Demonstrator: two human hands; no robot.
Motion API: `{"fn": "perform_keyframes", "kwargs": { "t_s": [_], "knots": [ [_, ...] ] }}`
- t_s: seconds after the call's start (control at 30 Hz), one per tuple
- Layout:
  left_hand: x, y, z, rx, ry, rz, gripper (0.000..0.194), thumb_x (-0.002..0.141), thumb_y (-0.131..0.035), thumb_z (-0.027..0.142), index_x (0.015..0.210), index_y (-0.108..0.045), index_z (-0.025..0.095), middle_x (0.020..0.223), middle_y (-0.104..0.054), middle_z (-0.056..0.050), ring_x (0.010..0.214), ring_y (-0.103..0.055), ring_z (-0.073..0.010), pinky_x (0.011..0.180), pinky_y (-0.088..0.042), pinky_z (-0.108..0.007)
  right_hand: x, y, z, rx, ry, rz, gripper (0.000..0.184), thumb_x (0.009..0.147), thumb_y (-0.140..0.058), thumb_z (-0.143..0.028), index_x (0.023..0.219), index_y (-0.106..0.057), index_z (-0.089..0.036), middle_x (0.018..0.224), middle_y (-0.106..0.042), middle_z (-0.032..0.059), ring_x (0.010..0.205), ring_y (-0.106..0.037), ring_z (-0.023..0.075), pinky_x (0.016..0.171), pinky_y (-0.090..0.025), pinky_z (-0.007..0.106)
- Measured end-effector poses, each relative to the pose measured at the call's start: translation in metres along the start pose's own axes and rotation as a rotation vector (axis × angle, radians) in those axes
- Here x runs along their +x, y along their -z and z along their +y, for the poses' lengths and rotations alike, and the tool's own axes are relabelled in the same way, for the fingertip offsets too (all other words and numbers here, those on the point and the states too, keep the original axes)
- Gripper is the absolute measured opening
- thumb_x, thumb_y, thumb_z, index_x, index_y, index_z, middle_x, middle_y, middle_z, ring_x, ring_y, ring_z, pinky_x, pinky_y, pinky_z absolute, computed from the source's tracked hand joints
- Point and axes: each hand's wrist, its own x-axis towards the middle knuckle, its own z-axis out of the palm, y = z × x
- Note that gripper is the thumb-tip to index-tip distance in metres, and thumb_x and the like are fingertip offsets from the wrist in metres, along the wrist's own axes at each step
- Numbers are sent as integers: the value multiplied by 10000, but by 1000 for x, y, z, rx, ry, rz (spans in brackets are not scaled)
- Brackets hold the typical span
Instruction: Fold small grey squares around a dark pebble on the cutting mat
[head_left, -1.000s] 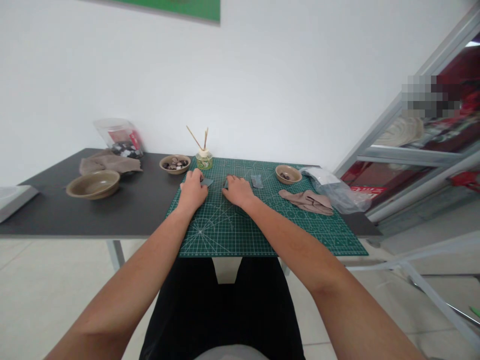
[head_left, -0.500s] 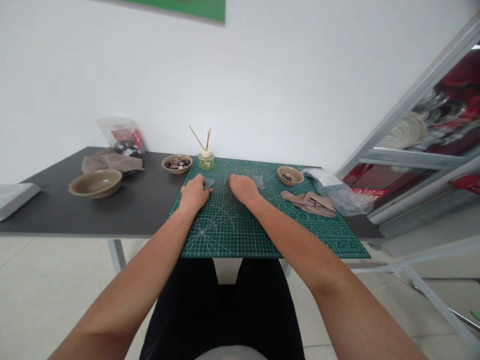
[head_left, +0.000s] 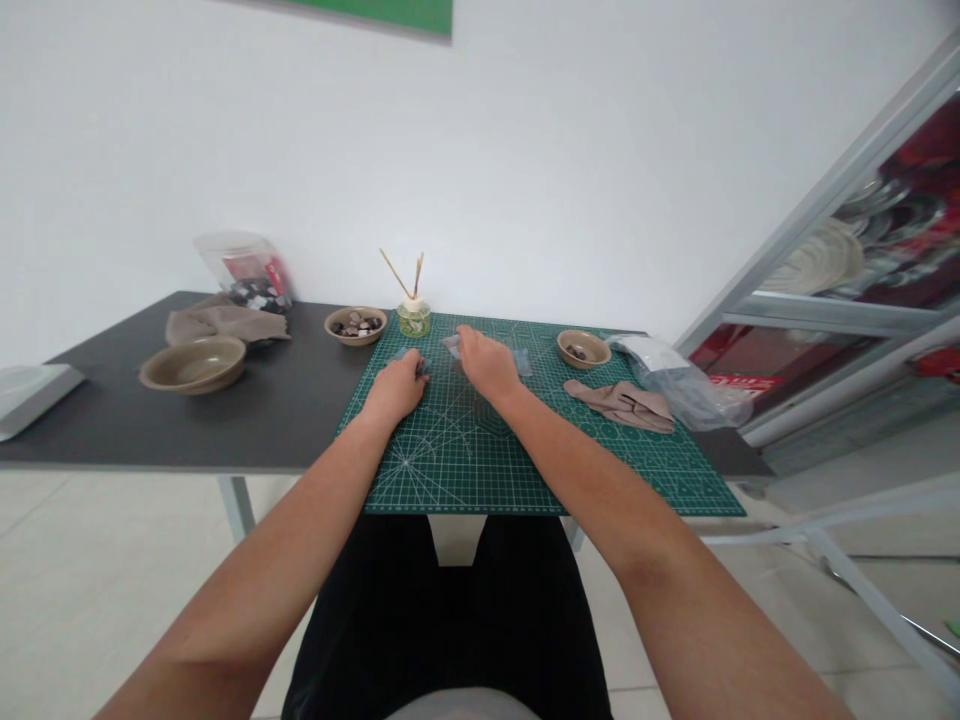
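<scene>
My left hand (head_left: 396, 388) rests over the left part of the green cutting mat (head_left: 450, 480), its fingers closed. Something small and dark shows at its fingertips, too blurred to name. To its right, my right hand (head_left: 486, 364) pinches a small clear plastic bag (head_left: 451, 345), which sticks out left of the fingers. Another clear plastic bag (head_left: 521, 362) lies on the mat just beyond the right wrist. A bowl of brown and dark stones (head_left: 355, 326) stands past the left hand. Further right, a second bowl (head_left: 583, 348) contains a few small dark stones.
A glass diffuser with sticks (head_left: 414, 317) stands at the mat's back left corner. A brown cloth (head_left: 622, 406) and a large plastic bag (head_left: 682, 385) lie right. Leftward are a tan bowl (head_left: 193, 367), another cloth (head_left: 225, 320), a clear jar (head_left: 244, 270) and a white device (head_left: 37, 395).
My right hand has moved slightly up and away, and a clear bag now shows at its fingers. The grey-looking plastic at my left hand is now mostly hidden.
</scene>
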Motion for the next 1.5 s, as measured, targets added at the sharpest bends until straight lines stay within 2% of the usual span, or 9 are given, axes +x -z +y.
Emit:
{"fn": "perform_keyframes", "kwargs": {
  "t_s": [0.13,0.3,0.47,0.6,0.8,0.93,1.07,1.27,1.5],
  "knots": [
    [1,1,-1,61,98,52,178,889,-519,313,1028,-533,203,1085,-692,-129,1087,-632,-325,902,-485,-459,-6,-7,-12,4,73,-85,357,1042,-216,-252,1242,-498,-165,1156,-682,136,973,-673,225,755,-487,291],
    [1,0,-3,32,173,58,269,883,-518,354,1087,-526,180,1193,-642,-176,1170,-579,-345,961,-460,-500,-13,-6,-22,45,168,-131,351,1041,-256,-331,1213,-528,-191,1085,-708,108,941,-674,237,743,-487,303],
    [-1,0,-2,48,234,110,364,842,-576,432,1103,-536,181,1271,-580,-214,1246,-493,-400,997,-426,-537,-18,-11,-24,145,222,-160,286,995,-443,-347,1187,-580,-184,1128,-702,99,1066,-624,233,868,-475,314],
    [-3,3,-1,-2,299,184,394,781,-641,432,1078,-532,196,1243,-551,-210,1215,-500,-412,972,-439,-553,-16,-21,-22,215,230,-167,308,1006,-441,-350,1107,-642,-140,1194,-679,128,1156,-589,224,1002,-425,336],
    [-5,12,-1,-207,345,285,409,719,-691,363,1033,-506,176,1179,-499,-160,1106,-582,-329,974,-483,-475,-11,-30,-20,225,242,-176,481,1016,-405,-351,1383,-517,-62,1469,-496,187,1382,-439,227,1164,-289,355],
    [-5,14,-4,-292,323,341,410,671,-730,284,980,-483,172,1128,-451,-115,1081,-573,-269,991,-490,-414,-15,-33,-18,217,125,-156,596,997,-408,-440,1453,-442,-57,1493,-465,193,1407,-405,272,1165,-296,395],
    [-4,15,-5,-355,295,422,357,682,-714,260,920,-457,190,1082,-432,-92,1031,-563,-245,1002,-489,-405,-17,-34,-14,198,28,-177,576,994,-373,-403,1432,-456,-39,1486,-471,201,1394,-414,294,1152,-302,441],
    [-1,15,-5,-420,266,532,343,682,-700,228,902,-437,207,1065,-422,-79,1042,-551,-248,1030,-474,-428,-13,-29,-19,187,93,-132,491,988,-428,-396,1359,-532,-91,1381,-587,157,1280,-508,281,1097,-334,423],
    [0,16,-5,-430,269,553,345,681,-701,216,911,-445,210,1047,-433,-73,1072,-542,-257,1053,-457,-436,-2,-25,-35,157,124,-139,376,996,-441,-436,1212,-633,-195,1227,-685,103,1178,-547,275,1031,-346,434]
  ]
}}
